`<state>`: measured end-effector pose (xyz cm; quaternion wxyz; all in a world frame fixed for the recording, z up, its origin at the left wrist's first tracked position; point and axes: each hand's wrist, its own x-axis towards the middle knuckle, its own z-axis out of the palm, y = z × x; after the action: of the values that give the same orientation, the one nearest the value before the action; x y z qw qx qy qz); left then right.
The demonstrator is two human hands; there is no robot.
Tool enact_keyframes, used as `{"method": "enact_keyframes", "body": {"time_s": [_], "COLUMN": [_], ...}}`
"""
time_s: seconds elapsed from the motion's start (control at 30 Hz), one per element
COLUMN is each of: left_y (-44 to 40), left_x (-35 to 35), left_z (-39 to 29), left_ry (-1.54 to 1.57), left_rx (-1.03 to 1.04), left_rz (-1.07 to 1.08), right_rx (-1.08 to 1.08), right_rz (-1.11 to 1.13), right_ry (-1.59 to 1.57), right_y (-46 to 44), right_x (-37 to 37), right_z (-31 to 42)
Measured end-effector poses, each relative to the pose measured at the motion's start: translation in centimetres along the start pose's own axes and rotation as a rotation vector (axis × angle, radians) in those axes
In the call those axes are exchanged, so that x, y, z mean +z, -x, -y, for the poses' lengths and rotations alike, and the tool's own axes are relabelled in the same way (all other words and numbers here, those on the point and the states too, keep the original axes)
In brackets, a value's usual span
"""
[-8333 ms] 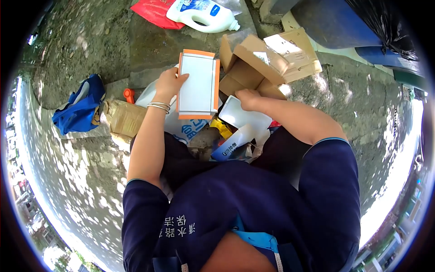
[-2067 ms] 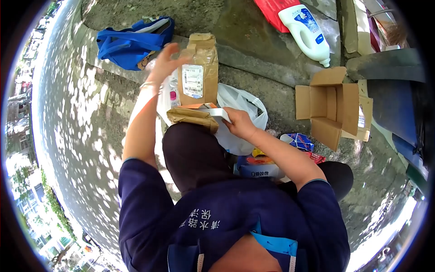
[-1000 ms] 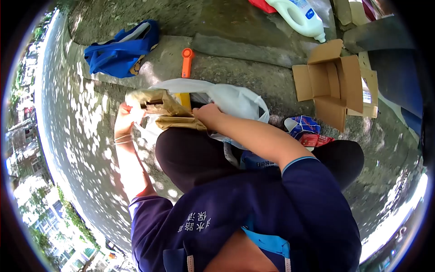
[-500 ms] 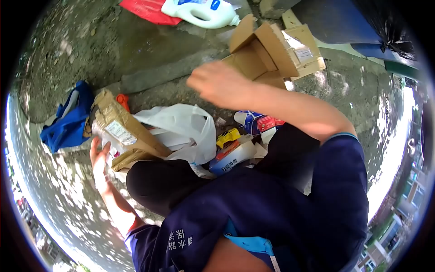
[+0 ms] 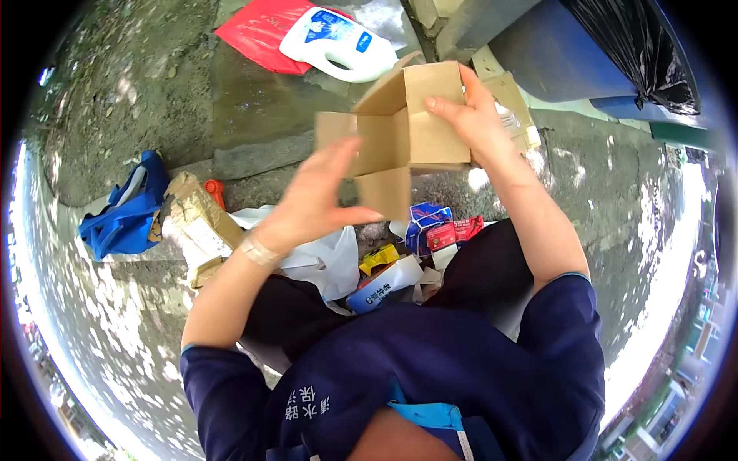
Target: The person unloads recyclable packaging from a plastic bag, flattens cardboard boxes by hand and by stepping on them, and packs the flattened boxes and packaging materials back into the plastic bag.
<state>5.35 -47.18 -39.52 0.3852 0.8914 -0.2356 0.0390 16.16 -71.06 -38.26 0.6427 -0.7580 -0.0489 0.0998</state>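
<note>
An open brown cardboard box [image 5: 434, 115] is lifted off the ground in front of me, its flaps spread. My right hand [image 5: 477, 119] grips its right side, thumb on the near flap and fingers behind. My left hand [image 5: 315, 200] is at the box's left, thumb and fingers apart, slightly blurred, with nothing held in it. Below the box lie a blue printed pack [image 5: 427, 223], a red pack [image 5: 455, 230], a yellow pack [image 5: 378, 259] and a white and blue box [image 5: 384, 284]. A white plastic bag [image 5: 327, 261] rests beside them.
A taped carton [image 5: 201, 227], an orange handheld fan [image 5: 215, 192] and a blue bag [image 5: 131, 211] lie at the left. A white detergent bottle [image 5: 338, 48] rests on a red bag [image 5: 265, 31] ahead. Flattened cardboard [image 5: 516, 107] and a bin with a black bag [image 5: 638, 50] are right.
My right hand has taken hold of the cardboard box and raised it. My left hand has moved from the taped carton to beside the box. The view has shifted.
</note>
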Motion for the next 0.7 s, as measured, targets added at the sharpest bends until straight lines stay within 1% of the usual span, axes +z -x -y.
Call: {"method": "enact_keyframes", "body": {"time_s": [0.07,0.1,0.17,0.2,0.23,0.27,0.3,0.33,0.37,0.4,0.43,0.47,0.5,0.53,0.57,0.6,0.63,0.67,0.7], "left_y": [-1.0,-1.3,-1.9,-2.0,-1.9,-1.6,-1.5,-1.5,-1.3,-1.5,-1.5,-1.5,-1.7,-1.8,-1.9,-2.2,-2.5,-2.7,-2.8], "left_x": [3.5,3.8,4.2,4.1,3.8,3.6,3.4,3.2,3.3,2.8,2.4,1.9,1.5,1.5,1.6,1.7,1.6,1.7,1.8], "left_z": [0.7,0.5,0.0,-0.1,0.0,0.0,-0.1,0.4,1.1,1.1,1.0,0.9,0.6,0.5,0.3,-0.1,-0.8,-1.1,-1.4], "left_ry": [-0.137,-0.149,0.101,0.096,0.095,0.094,0.007,-0.002,0.129,0.261,0.257,0.325,0.392,0.388,0.510,0.630,0.528,0.530,0.201], "left_rx": [0.133,0.136,-0.138,-0.134,-0.182,-0.233,-0.232,-0.231,-0.182,-0.135,-0.140,-0.194,-0.245,-0.245,-0.291,-0.336,-0.292,-0.293,-0.244], "left_rz": [-0.033,-0.037,0.199,0.199,0.214,0.228,0.233,0.228,0.199,0.168,0.168,0.213,0.260,0.264,0.185,0.105,-0.015,-0.009,-0.057], "right_rx": [0.119,0.132,0.117,0.116,0.077,0.078,-0.338,-0.771,-0.857,-0.953,-0.787,-0.614,-0.615,-0.558,-0.500,-0.498,-0.455,-0.408,-0.376], "right_rz": [0.001,-0.049,-0.027,-0.012,-0.107,-0.104,-0.153,-0.203,-0.055,0.103,0.303,0.493,0.491,0.450,0.408,0.401,0.267,0.133,0.092], "right_ry": [-0.242,-0.255,-0.250,-0.242,0.180,0.178,0.678,1.167,1.040,0.781,0.663,0.540,0.536,0.469,0.401,0.398,0.553,0.708,0.833], "right_y": [0.3,0.6,-0.1,-0.4,-0.8,-0.7,-0.2,0.1,0.5,0.3,0.5,0.9,0.9,0.9,1.0,0.7,0.1,-0.4,-1.2], "right_x": [0.6,1.0,0.9,1.0,1.3,1.1,1.4,1.8,2.4,3.0,3.2,3.3,3.6,4.1,4.6,5.0,5.5,5.8,5.9], "right_z": [-0.3,-0.3,-2.0,-2.7,-3.3,-3.9,-2.6,-1.4,-0.6,-0.8,-0.9,-1.0,-1.4,-2.0,-2.5,-2.4,-2.2,-2.1,-2.5]}}
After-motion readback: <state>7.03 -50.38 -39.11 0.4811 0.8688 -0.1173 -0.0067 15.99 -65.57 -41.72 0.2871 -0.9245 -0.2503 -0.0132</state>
